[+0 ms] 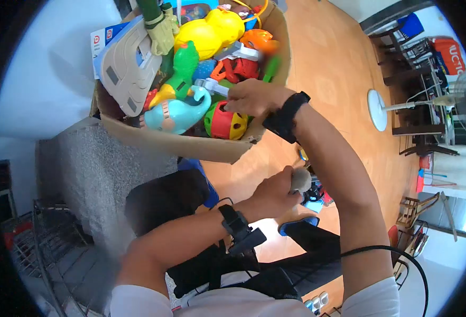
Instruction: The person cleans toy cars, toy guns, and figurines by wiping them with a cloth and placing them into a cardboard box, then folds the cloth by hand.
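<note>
My right hand (257,98) reaches over the rim of a cardboard box (190,148) full of toys. Its fingers are closed on the end of a pale grey, stick-like toy piece (212,87). Just below those fingers lies a red, green and yellow ball with holes (226,121). A light-blue toy swan (177,115) and a green toy parrot (184,66) sit to its left. Lower down, outside the box, my left hand (272,195) is wrapped round a grey, fuzzy, rounded thing (300,180), its exact kind unclear.
Inside the box are also a yellow rounded toy (209,34), an orange toy (258,41) and a beige plastic panel (130,66). A standing fan (378,110) and a dark table (415,79) are at the right. A black cable (402,251) crosses my right arm.
</note>
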Motion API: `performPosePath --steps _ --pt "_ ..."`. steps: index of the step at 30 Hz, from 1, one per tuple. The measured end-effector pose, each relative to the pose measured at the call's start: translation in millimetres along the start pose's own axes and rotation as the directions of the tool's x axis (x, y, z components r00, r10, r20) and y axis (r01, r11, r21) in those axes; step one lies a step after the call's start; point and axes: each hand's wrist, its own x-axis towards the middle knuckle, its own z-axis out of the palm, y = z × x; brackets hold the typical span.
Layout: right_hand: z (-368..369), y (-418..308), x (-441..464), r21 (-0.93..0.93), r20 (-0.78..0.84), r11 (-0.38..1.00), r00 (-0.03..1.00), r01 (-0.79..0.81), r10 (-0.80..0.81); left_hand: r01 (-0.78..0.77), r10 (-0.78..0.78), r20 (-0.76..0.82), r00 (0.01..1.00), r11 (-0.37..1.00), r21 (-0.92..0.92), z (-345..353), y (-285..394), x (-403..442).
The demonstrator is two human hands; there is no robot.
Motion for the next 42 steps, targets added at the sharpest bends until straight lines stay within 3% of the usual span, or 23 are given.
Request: performPosePath --steps 1,2,4,7,10,11,12,14,16,18,20,22,24,26,30,31,32,33,34,36,38,40,42 --pt "-7 -3 4 0.153 0.062 0.961 0.973 -0.231 0.224 -0.011 0.011 -0.007 1.0 1.0 -0.008 -3 2 0" --pt "-6 -1 8 -0.025 -0.209 0.975 0.955 -0.223 0.213 -0.019 0.019 -0.013 1.0 1.0 -0.016 -6 2 -1" --pt "-4 11 8 -0.342 -0.666 0.884 0.746 -0.318 0.011 -0.037 0.036 -0.049 0.998 0.999 -0.035 -12 3 -3" --pt "-26 23 5 -0.168 -0.713 0.962 0.701 -0.214 0.031 -0.058 0.053 -0.094 0.994 0.997 -0.045 -19 4 -2" --pt "-35 17 -11 0.097 -0.633 0.99 0.762 -0.098 0.137 -0.061 0.058 -0.143 0.988 0.998 -0.013 -20 6 -2" --pt "-33 20 -14 -0.006 -0.671 0.999 0.741 -0.051 0.034 -0.058 0.057 -0.156 0.986 0.998 0.001 -18 6 -3" --pt "-36 19 -19 0.012 -0.631 0.999 0.774 -0.045 0.042 -0.028 0.034 -0.136 0.99 0.999 0.04 -17 3 1" --pt "-37 17 -36 0.085 -0.533 0.994 0.839 -0.075 0.109 -0.179 0.178 -0.183 0.967 0.984 0.008 -2 -19 11" --pt "-21 44 -48 0.143 -0.627 0.985 0.779 0.098 0.013 -0.176 0.158 -0.179 0.971 0.98 -0.092 5 -28 18" --pt "-31 22 -99 0.127 -0.687 0.99 0.726 0.059 0.045 -0.071 0.067 -0.151 0.986 0.997 -0.021 -5 -11 10" --pt "-16 42 -132 0.064 -0.745 0.981 0.645 -0.184 0.17 -0.079 0.073 -0.151 0.986 0.996 -0.038 -5 -14 9" --pt "-1 49 -168 0.248 -0.729 0.939 0.592 -0.237 0.342 -0.077 0.065 -0.143 0.988 0.994 -0.076 -6 -15 11" --pt "43 98 -196 0.313 -0.799 0.935 0.486 -0.169 0.355 -0.061 0.045 -0.115 0.992 0.988 -0.144 -5 -15 14" --pt "81 100 -236 0.419 -0.657 0.79 0.452 -0.448 0.604 -0.057 0.042 -0.141 0.989 0.993 -0.103 -1 -17 18" --pt "185 119 -289 0.668 -0.345 0.535 0.421 -0.517 0.839 0.018 -0.023 -0.122 0.992 0.999 -0.044 9 -11 27" --pt "255 154 -305 0.646 -0.459 0.565 0.33 -0.513 0.825 0.046 -0.05 -0.117 0.992 0.998 -0.041 12 -6 28" --pt "279 152 -312 0.671 -0.274 0.347 0.215 -0.655 0.937 0.064 -0.069 -0.105 0.992 0.997 -0.047 14 -4 30" --pt "332 172 -326 0.758 -0.22 0.267 0.153 -0.595 0.963 0.084 -0.089 -0.093 0.992 0.995 -0.052 17 0 33" --pt "335 157 -336 0.832 -0.028 0.139 0.209 -0.538 0.978 0.105 -0.109 -0.08 0.991 0.993 -0.057 21 3 35" --pt "433 189 -358 0.846 0.118 -0.075 0.048 -0.528 0.992 0.103 -0.114 -0.067 0.991 0.984 -0.145 30 13 38" --pt "474 181 -364 0.943 0.185 -0.182 -0.014 -0.279 0.983 0.114 -0.124 -0.053 0.991 0.98 -0.161 40 15 43" --pt "531 194 -370 0.935 0.182 -0.182 -0.03 -0.304 0.983 0.131 -0.135 -0.035 0.99 0.986 -0.102 46 10 51" --pt "528 179 -363 0.969 0.221 -0.223 -0.027 -0.11 0.975 0.154 -0.156 -0.001 0.988 0.975 -0.163 54 9 58"
